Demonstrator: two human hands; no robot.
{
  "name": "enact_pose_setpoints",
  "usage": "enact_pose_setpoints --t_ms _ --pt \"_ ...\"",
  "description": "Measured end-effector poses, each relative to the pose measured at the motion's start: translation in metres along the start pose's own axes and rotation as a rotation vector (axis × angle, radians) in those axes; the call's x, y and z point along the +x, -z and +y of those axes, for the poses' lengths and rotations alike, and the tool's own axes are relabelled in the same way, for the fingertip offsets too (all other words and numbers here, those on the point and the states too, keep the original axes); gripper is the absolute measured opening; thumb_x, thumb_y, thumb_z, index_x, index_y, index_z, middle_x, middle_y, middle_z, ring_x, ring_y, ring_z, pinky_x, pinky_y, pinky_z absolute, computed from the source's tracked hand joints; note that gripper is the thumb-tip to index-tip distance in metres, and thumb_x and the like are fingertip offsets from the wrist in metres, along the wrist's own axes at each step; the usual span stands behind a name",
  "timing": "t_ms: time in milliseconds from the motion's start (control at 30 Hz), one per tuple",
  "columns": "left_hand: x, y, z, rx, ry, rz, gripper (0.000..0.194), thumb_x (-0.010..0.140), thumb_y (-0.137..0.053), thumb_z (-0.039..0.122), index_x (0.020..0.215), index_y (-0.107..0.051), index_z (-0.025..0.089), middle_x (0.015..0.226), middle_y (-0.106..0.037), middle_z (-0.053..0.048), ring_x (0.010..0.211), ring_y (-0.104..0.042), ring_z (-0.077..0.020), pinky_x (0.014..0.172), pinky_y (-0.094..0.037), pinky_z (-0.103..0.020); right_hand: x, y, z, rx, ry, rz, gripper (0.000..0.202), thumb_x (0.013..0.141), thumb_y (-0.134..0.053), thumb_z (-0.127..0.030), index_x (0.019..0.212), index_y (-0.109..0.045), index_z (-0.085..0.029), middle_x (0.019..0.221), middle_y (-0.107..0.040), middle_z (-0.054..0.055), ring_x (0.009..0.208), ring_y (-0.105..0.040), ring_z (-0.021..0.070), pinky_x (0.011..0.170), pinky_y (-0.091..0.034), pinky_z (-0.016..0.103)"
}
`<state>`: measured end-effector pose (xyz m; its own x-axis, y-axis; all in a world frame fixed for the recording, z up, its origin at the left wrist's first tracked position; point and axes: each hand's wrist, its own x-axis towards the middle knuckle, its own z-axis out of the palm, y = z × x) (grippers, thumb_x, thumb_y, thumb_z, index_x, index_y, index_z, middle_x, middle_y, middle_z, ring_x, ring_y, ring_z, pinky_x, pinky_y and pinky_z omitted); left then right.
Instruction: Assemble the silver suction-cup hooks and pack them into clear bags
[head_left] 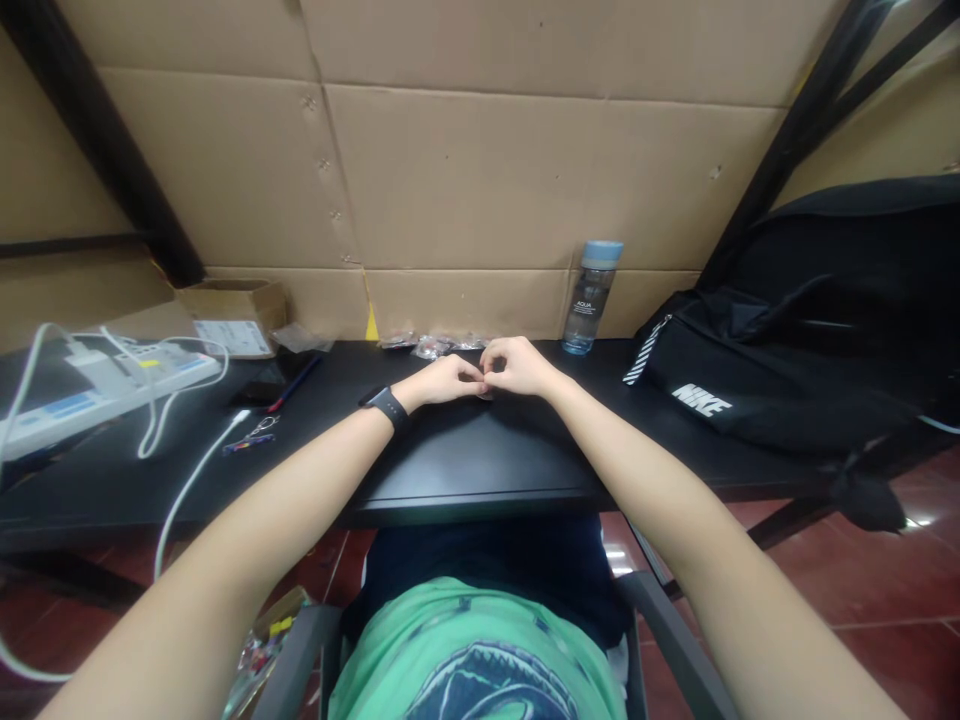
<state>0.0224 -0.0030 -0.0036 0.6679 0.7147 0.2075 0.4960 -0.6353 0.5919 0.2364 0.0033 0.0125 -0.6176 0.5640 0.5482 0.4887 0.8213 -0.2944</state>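
My left hand (448,380) and my right hand (523,367) meet over the middle of the black table (480,455). Thumb and fingers are pinched together on each, and the fingertips of both almost touch. A small bit of something pale shows just beneath them, too small and blurred to name. Just behind my hands, several small shiny plastic packets (433,346) lie along the cardboard wall. A dark watch (386,404) is on my left wrist.
A blue-capped water bottle (590,300) and a black backpack (750,340) stand on the right. At left are a power strip (112,395) with white cables, an open cardboard box (234,315), a pen (295,382) and a keyring (255,436). A litter-filled box (266,645) sits below.
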Motion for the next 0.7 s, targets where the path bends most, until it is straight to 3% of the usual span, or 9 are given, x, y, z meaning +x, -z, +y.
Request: enact_pose_setpoints --t_ms 700 --pt "0.0004 -0.0012 -0.0024 0.15 0.007 -0.016 0.037 0.091 -0.065 0.05 0.103 -0.081 0.02 0.102 -0.082 -0.004 0.09 -0.074 -0.0231 0.08 -0.051 -0.026 -0.0011 -0.001 -0.0019 -0.017 -0.011 -0.021 0.005 0.07 -0.074 -0.013 0.068 -0.072 -0.017 0.08 -0.075 0.002 0.074 -0.067 0.0166 0.072 -0.046 0.025"
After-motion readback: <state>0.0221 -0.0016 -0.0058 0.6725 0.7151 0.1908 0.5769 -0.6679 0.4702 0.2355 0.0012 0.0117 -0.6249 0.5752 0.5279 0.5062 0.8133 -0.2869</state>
